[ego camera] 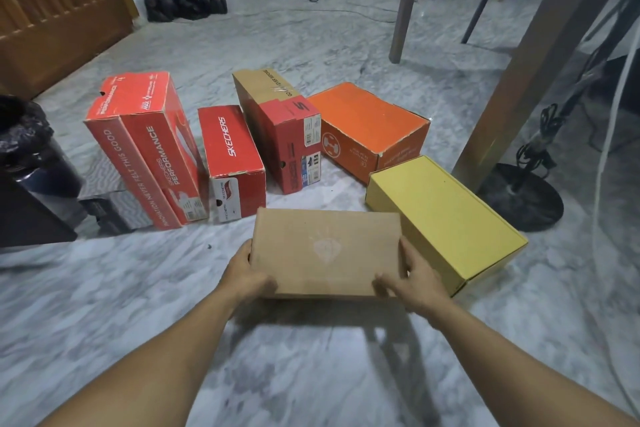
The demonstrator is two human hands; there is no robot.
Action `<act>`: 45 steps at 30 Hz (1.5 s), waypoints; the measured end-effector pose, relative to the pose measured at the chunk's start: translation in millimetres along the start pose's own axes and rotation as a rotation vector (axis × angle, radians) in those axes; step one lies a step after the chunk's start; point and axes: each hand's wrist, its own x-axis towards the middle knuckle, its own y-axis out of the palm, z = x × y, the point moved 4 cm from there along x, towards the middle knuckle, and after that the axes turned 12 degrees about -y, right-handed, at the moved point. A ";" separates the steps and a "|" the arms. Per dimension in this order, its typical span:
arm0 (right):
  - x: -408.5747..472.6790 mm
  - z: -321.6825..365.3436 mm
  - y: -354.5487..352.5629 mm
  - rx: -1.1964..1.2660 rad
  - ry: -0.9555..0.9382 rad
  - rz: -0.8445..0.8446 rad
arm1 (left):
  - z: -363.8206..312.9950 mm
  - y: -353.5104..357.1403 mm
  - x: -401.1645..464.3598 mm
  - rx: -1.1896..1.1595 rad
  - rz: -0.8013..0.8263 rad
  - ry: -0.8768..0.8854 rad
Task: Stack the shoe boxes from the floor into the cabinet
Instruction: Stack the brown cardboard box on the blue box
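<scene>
A plain brown cardboard box is held between both hands above the marble floor, casting a shadow on the tiles below it. The left hand grips the box's left end, thumb on top near the lower corner and fingers curled underneath. The right hand grips the right end in the same manner, thumb lying on the lid. The two hands are well apart, one at each short end, with the box spanning the gap between them.

Beyond the held box, five more shoe boxes sit on the floor in a loose arc. On the left, a tall red Skechers Performance box stands on end. Just beside it is a smaller red Skechers box, then a red and brown box lying at a tilt. To the right rests an orange box, and nearer, just beside the held box's right end, a yellow box.

A dark bin with a black bag stands at the far left. A round black fan base sits to the right of the yellow box, next to a bench leg. Cables and dark bags lie farther back on the floor.
</scene>
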 end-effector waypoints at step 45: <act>-52.7 476.5 32.4 -0.078 -0.717 0.373 | -72.6 -416.9 -299.0 0.132 -0.512 0.020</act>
